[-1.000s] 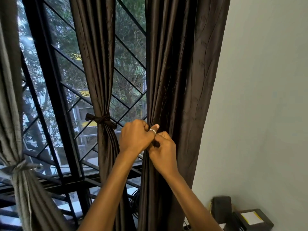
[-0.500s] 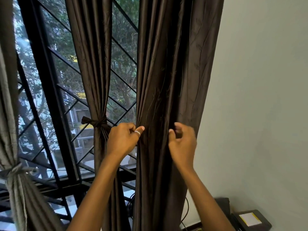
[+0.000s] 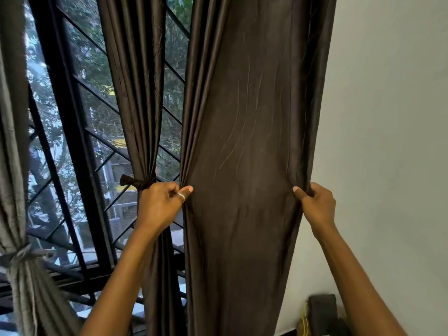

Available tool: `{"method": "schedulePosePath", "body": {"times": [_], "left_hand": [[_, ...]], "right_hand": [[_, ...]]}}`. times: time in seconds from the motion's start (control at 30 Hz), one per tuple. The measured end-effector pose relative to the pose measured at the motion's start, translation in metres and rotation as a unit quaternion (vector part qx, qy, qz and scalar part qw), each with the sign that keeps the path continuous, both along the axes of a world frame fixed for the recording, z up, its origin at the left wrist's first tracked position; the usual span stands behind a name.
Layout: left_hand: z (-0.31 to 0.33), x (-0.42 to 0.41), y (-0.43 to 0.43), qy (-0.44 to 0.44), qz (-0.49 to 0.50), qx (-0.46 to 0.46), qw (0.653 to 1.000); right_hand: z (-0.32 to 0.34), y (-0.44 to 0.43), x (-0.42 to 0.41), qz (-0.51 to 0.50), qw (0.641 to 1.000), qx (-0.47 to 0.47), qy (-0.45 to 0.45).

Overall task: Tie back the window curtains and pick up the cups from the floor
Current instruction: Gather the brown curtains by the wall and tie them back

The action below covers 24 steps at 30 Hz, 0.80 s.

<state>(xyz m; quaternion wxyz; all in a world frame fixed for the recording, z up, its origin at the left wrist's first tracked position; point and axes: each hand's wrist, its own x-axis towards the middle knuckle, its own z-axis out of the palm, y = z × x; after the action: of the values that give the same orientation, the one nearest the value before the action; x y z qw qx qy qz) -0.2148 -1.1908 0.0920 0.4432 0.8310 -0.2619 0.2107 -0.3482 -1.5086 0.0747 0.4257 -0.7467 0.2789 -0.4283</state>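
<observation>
The dark brown pleated fabric curtain [image 3: 244,166] hangs vertically at the right, spread between both hands. The left hand [image 3: 158,206] pinches its left edge and the right hand [image 3: 317,204] its right edge, fingers [image 3: 312,190] clamped on fabric. Gathering likely requires drawing both edges inward.

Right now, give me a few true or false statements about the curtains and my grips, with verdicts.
1. The left grip and right grip each hold an edge of the right curtain. True.
2. The middle curtain hangs untied. False: a tie binds it.
3. The grey curtain is tied. True.
4. The ring is on the right grip. False: it is on the left grip.
</observation>
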Motion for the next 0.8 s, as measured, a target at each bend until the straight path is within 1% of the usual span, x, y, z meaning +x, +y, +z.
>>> {"method": "schedulePosePath", "body": {"times": [0.17, 0.33, 0.5, 0.6, 0.7, 0.8], "left_hand": [[-0.002, -0.003, -0.001, -0.009, 0.007, 0.0, 1.0], [-0.008, -0.021, -0.025, -0.028, -0.023, 0.006, 0.999], [-0.012, -0.037, -0.055, -0.029, -0.068, -0.022, 0.997], [-0.015, -0.046, -0.068, -0.01, -0.096, -0.044, 0.994], [-0.017, -0.051, -0.074, 0.006, -0.131, -0.063, 0.989], [-0.018, -0.051, -0.071, 0.022, -0.137, -0.078, 0.987]], "right_hand": [[-0.004, 0.013, -0.007, -0.019, 1.0, -0.022, 0.003], [-0.016, 0.053, -0.008, 0.025, 0.998, -0.062, -0.01], [-0.027, 0.092, 0.004, 0.084, 0.983, -0.165, -0.009], [-0.029, 0.115, 0.014, 0.112, 0.973, -0.201, -0.01], [-0.03, 0.13, 0.022, 0.142, 0.969, -0.199, -0.02], [-0.032, 0.138, 0.025, 0.16, 0.969, -0.186, -0.027]]}}
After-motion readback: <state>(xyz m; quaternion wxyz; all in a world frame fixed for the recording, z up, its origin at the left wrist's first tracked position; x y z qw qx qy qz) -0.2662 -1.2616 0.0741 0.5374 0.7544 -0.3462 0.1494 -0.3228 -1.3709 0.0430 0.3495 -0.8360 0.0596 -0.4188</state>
